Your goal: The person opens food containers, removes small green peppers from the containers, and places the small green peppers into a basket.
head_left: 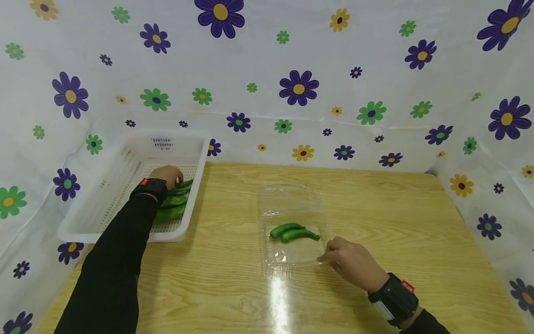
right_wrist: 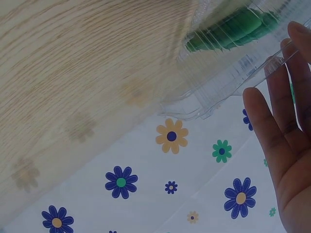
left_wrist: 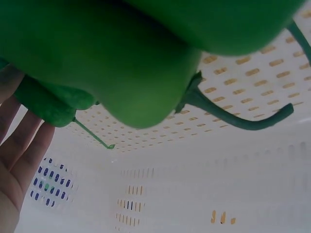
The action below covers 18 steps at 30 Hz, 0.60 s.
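My left hand [head_left: 166, 174] reaches into the white basket [head_left: 195, 195], over several long green peppers [head_left: 173, 202] lying along its right side. In the left wrist view, a green pepper [left_wrist: 46, 103] sits between the thumb and fingers of my left hand [left_wrist: 22, 150], its thin stem pointing away. Larger peppers close to the camera cover the top of that view. My right hand [head_left: 354, 262] pinches the near right corner of a clear plastic container [head_left: 288, 257] whose lid is raised at the back. Two green peppers [head_left: 298, 234] lie side by side inside it.
Both the basket and the container stand on a wooden table [head_left: 225, 278]. A white cloth with printed flowers [head_left: 258, 55] hangs behind the table and along both sides. The basket has tall perforated walls around the left hand.
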Motion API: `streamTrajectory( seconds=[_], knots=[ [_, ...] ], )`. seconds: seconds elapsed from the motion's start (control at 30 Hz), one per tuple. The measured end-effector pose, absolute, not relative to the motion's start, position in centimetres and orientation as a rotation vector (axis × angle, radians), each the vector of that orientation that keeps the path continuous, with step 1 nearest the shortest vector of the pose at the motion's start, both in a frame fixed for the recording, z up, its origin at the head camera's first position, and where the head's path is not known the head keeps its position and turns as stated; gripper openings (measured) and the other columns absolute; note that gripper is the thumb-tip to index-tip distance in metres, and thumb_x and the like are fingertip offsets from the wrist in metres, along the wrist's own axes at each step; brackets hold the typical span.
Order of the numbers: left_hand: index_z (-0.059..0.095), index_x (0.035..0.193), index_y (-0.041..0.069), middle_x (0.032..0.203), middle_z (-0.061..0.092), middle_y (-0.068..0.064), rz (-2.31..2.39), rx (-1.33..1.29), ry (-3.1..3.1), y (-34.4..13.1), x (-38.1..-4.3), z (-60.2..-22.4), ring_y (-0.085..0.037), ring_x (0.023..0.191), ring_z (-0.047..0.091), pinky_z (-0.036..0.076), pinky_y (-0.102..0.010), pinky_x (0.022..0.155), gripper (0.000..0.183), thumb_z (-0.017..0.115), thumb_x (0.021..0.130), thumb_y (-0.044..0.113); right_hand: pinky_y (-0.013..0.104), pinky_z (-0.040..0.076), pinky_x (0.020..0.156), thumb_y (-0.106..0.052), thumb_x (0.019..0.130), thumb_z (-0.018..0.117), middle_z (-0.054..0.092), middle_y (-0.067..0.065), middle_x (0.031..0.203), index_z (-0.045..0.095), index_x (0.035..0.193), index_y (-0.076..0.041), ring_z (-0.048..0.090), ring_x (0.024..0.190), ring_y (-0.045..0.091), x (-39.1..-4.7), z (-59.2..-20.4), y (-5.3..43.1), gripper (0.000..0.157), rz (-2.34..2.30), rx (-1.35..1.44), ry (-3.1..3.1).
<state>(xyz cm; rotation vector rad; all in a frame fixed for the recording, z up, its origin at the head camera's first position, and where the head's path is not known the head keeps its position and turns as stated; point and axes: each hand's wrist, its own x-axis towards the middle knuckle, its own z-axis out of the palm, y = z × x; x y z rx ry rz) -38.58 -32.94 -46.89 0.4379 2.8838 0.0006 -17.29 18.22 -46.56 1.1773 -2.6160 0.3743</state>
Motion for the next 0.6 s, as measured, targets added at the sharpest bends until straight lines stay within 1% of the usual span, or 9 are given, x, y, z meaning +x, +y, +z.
streamTrajectory(
  seconds=[0.23,0.5,0.6],
  knots=[
    [0.068,0.104,0.001,0.096,0.067,-0.02,0.058,0.444,2.871,-33.67,-38.98,-47.86,-0.032,0.084,0.062,0.053,-0.04,0.067,0.028,0.071,0.076,-0.004,0.01,0.037,0.051,-0.004,0.068,0.081,0.055,-0.006,0.072,0.077,0.083,-0.019,0.049,0.063,0.003,-17.35,-46.42,18.26,0.021,0.376,1.184,-2.611],
    [0.068,0.103,0.001,0.097,0.067,-0.021,0.124,0.424,2.842,-33.86,-38.92,-47.72,-0.034,0.086,0.062,0.053,-0.041,0.067,0.029,0.072,0.075,-0.003,0.011,0.038,0.051,-0.004,0.068,0.08,0.055,-0.006,0.072,0.077,0.084,-0.019,0.049,0.063,0.003,-17.45,-46.42,18.41,0.022,0.374,1.182,-2.618],
    [0.068,0.104,0.001,0.098,0.066,-0.021,0.12,0.428,2.838,-33.97,-38.86,-47.66,-0.035,0.089,0.061,0.053,-0.041,0.069,0.03,0.072,0.075,-0.002,0.011,0.038,0.051,-0.005,0.069,0.08,0.055,-0.006,0.072,0.077,0.084,-0.019,0.049,0.063,0.003,-17.53,-46.46,18.5,0.021,0.366,1.177,-2.623]
  ],
)
